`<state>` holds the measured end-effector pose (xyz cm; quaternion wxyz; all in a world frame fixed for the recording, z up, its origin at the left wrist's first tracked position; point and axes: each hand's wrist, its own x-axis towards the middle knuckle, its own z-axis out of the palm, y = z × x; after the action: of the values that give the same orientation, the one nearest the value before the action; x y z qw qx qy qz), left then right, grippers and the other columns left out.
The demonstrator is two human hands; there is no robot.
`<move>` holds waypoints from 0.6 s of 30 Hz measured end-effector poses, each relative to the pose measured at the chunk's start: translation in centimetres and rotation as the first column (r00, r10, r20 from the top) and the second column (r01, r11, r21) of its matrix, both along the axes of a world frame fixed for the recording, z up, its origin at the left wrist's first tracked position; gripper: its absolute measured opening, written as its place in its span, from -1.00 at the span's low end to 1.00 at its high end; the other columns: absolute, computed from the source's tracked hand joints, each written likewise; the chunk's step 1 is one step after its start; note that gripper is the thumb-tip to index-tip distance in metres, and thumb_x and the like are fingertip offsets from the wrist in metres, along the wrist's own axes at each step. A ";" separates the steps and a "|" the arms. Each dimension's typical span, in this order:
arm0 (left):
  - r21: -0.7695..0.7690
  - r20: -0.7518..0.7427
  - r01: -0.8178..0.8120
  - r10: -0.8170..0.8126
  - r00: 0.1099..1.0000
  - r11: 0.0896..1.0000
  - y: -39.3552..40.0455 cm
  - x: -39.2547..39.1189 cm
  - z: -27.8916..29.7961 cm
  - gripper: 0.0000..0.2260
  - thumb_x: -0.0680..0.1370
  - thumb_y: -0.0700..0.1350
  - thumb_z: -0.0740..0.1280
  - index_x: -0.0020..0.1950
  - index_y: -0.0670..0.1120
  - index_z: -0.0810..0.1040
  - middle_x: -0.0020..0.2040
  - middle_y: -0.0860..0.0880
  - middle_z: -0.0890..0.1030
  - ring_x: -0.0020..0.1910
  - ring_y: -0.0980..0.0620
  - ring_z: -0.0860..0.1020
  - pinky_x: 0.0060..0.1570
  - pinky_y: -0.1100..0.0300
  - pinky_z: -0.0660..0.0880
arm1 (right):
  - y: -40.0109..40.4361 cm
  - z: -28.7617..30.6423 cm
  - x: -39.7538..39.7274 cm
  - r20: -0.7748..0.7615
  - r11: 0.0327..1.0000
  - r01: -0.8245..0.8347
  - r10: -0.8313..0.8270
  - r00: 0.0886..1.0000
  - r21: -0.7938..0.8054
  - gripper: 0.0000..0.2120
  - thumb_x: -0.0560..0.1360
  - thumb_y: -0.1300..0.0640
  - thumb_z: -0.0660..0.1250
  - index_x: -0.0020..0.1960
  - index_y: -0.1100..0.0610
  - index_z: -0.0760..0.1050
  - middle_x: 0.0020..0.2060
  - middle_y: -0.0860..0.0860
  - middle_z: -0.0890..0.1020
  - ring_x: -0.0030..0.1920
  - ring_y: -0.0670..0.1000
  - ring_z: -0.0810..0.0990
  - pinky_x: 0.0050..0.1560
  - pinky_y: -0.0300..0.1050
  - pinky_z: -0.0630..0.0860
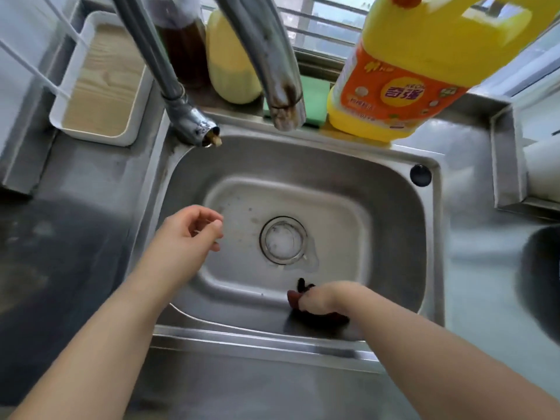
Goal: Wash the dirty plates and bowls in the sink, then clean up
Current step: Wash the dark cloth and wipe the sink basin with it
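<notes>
We see 1 steel sink (pixel 394 189) from above, with 2 bare arms reaching into it. The right hand (pixel 318 300) is down at the near wall of the basin, its fingers curled around a dark cloth (pixel 321 316) with a reddish patch, which it presses against the steel. The left hand (pixel 189 230) hovers above the left side of the basin, holding nothing; its fingers are loosely curled, with thumb and forefinger close together.

The round drain strainer (pixel 283 240) sits at the centre of the basin floor, with a small pool of water just beside it. We see no plates or bowls in the basin.

The tap (pixel 266 56) arches over the rear edge of the sink. Behind it stand 1 large yellow detergent bottle (pixel 403 86) with an orange label, 1 smaller pale yellow bottle (pixel 230 68) and 1 dark bottle (pixel 181 43). A white tray (pixel 100 86) with a wood-pattern base lies on the counter to the left.
</notes>
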<state>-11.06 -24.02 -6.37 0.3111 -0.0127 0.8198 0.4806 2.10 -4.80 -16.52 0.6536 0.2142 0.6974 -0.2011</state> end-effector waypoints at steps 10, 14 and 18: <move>0.070 -0.007 -0.291 0.293 0.956 0.954 -5.0 -0.1 1.5 -0.83 0.57 -0.28 0.28 -0.11 -0.06 0.60 -0.31 0.02 0.66 -0.35 0.11 0.62 -0.14 0.19 0.51 | -17.8 -5.1 -11.5 -0.078 0.418 0.766 -0.895 0.438 -0.489 -0.46 0.29 -0.12 0.20 0.28 -0.12 0.38 0.15 0.07 0.56 0.22 0.12 0.50 0.25 -0.05 0.39; 0.156 -0.002 -0.299 0.304 0.953 0.941 -5.3 -0.1 2.7 -0.91 0.48 -0.23 0.43 -0.17 -0.04 0.64 -0.29 -0.05 0.66 -0.33 0.07 0.63 -0.16 0.17 0.56 | -15.0 -5.1 -18.6 -0.163 -0.043 0.834 -0.974 -0.157 -0.550 -0.59 0.57 0.11 0.14 0.42 0.02 0.34 0.23 0.12 0.50 0.22 0.12 0.49 0.27 -0.02 0.40; 0.201 -0.051 -0.288 0.304 0.951 0.936 -5.9 -0.3 3.4 -0.85 0.44 -0.18 0.45 -0.19 0.09 0.65 -0.29 -0.06 0.67 -0.34 0.06 0.64 -0.22 0.36 0.56 | -13.9 -5.2 -19.1 -0.678 0.656 0.625 -0.687 0.263 -0.422 -0.40 0.57 0.34 0.08 0.57 0.14 0.03 0.56 0.05 -0.01 0.54 0.05 -0.01 0.38 -0.46 -0.19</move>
<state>-11.34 -29.96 -3.00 0.2014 -0.0864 0.7705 0.5986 -17.01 -18.70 -21.67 0.1330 0.3463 0.7491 -0.5489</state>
